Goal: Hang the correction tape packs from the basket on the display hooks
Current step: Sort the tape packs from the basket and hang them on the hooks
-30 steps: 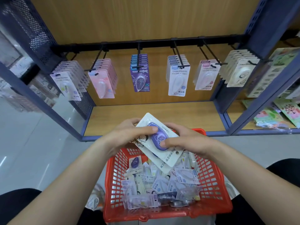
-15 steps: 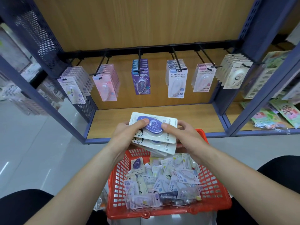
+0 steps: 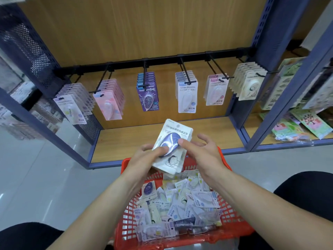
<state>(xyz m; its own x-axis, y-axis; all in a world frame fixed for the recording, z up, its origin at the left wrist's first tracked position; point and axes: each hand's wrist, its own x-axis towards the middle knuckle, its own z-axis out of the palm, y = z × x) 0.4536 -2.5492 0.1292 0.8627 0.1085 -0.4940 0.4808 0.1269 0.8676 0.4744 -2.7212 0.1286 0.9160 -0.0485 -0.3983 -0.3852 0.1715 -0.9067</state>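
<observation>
Wood panelling (image 3: 144, 33) backs the display bay in front of me, with blue uprights (image 3: 259, 33) at its sides; a black rail (image 3: 162, 61) runs across it, and hooks (image 3: 185, 71) reach out from the rail, each carrying a row of hanging packs (image 3: 147, 94); a bare wooden shelf (image 3: 126, 141) lies below them.

Between my arms sits the red basket (image 3: 128, 213), with loose correction tape packs (image 3: 176, 206) heaped in it at all angles.

Above the basket's far edge I hold a small stack of packs (image 3: 178, 131), tilted, its printed top end pointing toward the hooks; the top pack shows a purple blister.

My left hand (image 3: 144, 157) is clamped on the stack; its thumb presses on the lower end of the blister and its fingers curl underneath.

My right hand (image 3: 203, 152) is spread wide and relaxed; only one fingertip (image 3: 180, 141) touches the blister's right edge, while the other fingers stand apart from the stack, loosely bent, holding nothing.
</observation>
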